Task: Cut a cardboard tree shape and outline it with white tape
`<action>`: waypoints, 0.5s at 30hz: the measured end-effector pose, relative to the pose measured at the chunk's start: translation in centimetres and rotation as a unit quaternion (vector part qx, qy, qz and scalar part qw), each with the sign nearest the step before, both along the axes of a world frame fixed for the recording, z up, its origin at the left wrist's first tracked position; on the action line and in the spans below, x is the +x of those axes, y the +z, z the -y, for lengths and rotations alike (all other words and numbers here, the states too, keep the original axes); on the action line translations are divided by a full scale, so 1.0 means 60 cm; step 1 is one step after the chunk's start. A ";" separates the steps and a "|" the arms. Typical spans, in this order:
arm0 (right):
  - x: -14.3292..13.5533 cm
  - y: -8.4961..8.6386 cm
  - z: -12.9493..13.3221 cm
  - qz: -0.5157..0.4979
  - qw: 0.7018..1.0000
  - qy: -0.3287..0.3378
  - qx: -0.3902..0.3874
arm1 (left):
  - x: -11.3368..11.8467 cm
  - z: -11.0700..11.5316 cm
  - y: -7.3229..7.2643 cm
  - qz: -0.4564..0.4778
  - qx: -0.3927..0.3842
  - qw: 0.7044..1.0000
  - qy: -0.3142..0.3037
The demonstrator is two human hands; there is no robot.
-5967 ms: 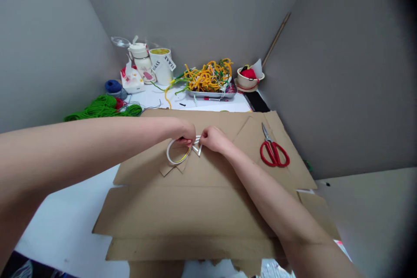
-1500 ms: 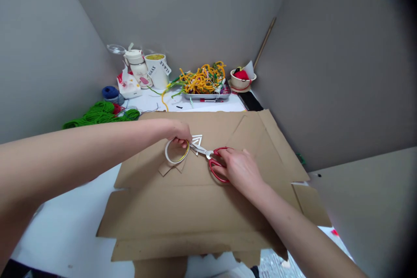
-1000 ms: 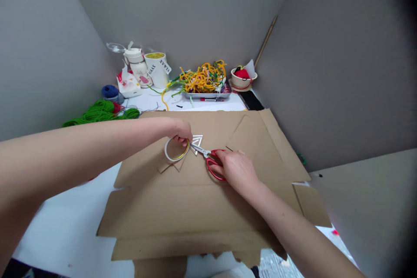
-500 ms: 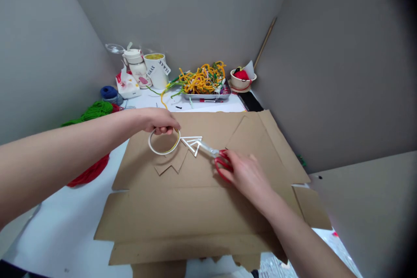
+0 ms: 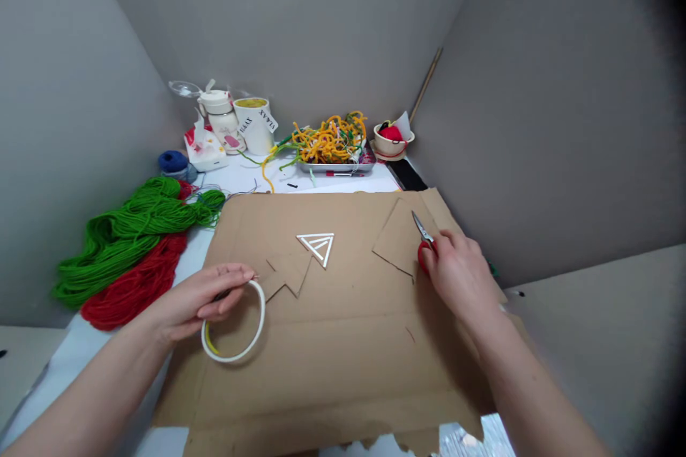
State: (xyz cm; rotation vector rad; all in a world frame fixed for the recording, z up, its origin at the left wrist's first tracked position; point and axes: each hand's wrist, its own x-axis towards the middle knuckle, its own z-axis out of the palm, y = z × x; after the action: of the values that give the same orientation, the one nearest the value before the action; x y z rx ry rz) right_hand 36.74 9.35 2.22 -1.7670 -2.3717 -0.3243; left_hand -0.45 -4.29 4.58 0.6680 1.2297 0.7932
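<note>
My left hand [image 5: 222,296] pinches the upper edge of a white roll of tape [image 5: 261,325] above the cardboard's left part. My right hand [image 5: 464,268], fingers closed, grips red-handled scissors [image 5: 424,237], their blades pointing up and left over the right side. Between the hands, a small triangle [image 5: 329,251] with white tape strips along its edges and across it lies flat on the cardboard sheet [image 5: 343,364]. To its left is a notched cut-out outline [image 5: 297,275] in the cardboard. An angular cut line [image 5: 394,262] runs near the scissors.
Green yarn [image 5: 133,221] and red yarn [image 5: 133,285] lie at the left, with blue yarn [image 5: 172,161] behind. Along the back stand a bottle [image 5: 221,118], a white cup [image 5: 254,128], a tray [image 5: 335,168] of orange yarn and a bowl [image 5: 394,146]. Grey panels [image 5: 552,121] rise around.
My left hand has drawn the tape roll left and toward me, off the triangle. My right hand has carried the scissors to the right, away from the white strips.
</note>
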 end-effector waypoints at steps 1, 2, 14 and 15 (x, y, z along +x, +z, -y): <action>-0.026 0.009 0.010 -0.023 0.998 0.052 -0.002 | 0.001 0.006 -0.005 0.012 -0.001 1.000 0.002; -0.055 0.017 0.021 -0.043 0.992 0.118 -0.024 | 0.002 0.011 -0.009 0.022 -0.003 1.000 0.004; -0.213 -0.009 0.055 -0.071 0.939 0.311 -0.128 | 0.005 0.041 -0.030 0.041 -0.003 0.998 0.040; -0.214 -0.009 0.055 -0.069 0.940 0.309 -0.129 | 0.005 0.040 -0.031 0.041 -0.004 0.998 0.042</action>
State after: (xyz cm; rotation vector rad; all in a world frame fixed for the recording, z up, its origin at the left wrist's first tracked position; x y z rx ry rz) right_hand 23.92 6.03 1.68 -0.9785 -2.7880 0.1995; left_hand -0.14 -6.69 2.74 0.5749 1.1925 0.8753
